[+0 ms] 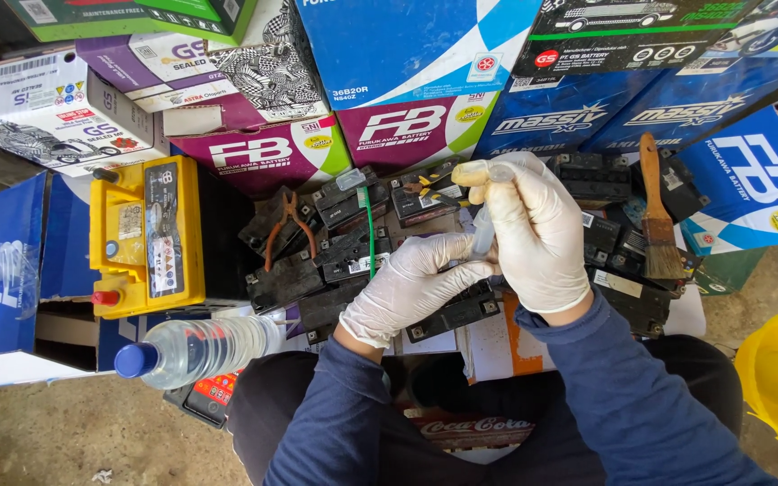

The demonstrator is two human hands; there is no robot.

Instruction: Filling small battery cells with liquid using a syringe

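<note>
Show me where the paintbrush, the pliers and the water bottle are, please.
paintbrush (657, 214), head view, on its wooden handle.
pliers (288, 225), head view, on the orange handles.
water bottle (204, 346), head view, on its clear body.

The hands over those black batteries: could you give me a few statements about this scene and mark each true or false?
1. Both hands wear white gloves. True: the left hand and right hand are both gloved.
2. The hands hold the paintbrush. False: the paintbrush lies untouched on the black batteries; the hands hold a small clear syringe-like tube.
3. The plastic bottle has a red cap. False: the plastic bottle has a blue cap.
4. A pair of pliers with orange handles lies on the batteries. True: the pliers rest there.
5. The yellow-topped battery sits right of the hands. False: it is on the left.
</note>
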